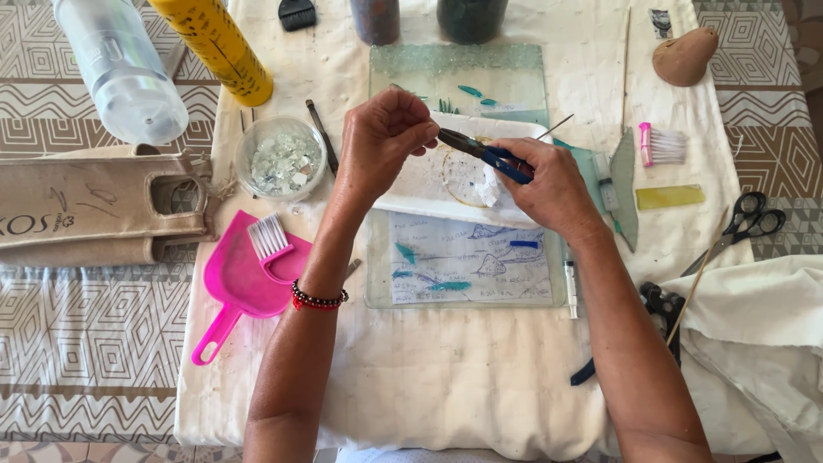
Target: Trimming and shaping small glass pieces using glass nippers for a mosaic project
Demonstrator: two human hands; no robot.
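Observation:
My right hand [549, 184] grips blue-handled pliers [484, 153], along with a bit of white tissue, and the jaws point left. My left hand [381, 137] pinches something very small at the plier jaws; the piece itself is too small to make out. Both hands hover over a white foam tray [420, 184] holding a thin ring. Below the tray lies a glass sheet over a paper sketch [471, 261] with small teal glass pieces on it. A red and black bead bracelet is on my left wrist.
A bowl of clear glass chips [281, 159] sits left of the tray, with a pink dustpan and brush [249, 274] below it. A yellow can [219, 43] and clear bottle [120, 69] lie upper left. Black scissors [746, 219], a pink brush [660, 146] and a yellow glass strip [669, 197] are right.

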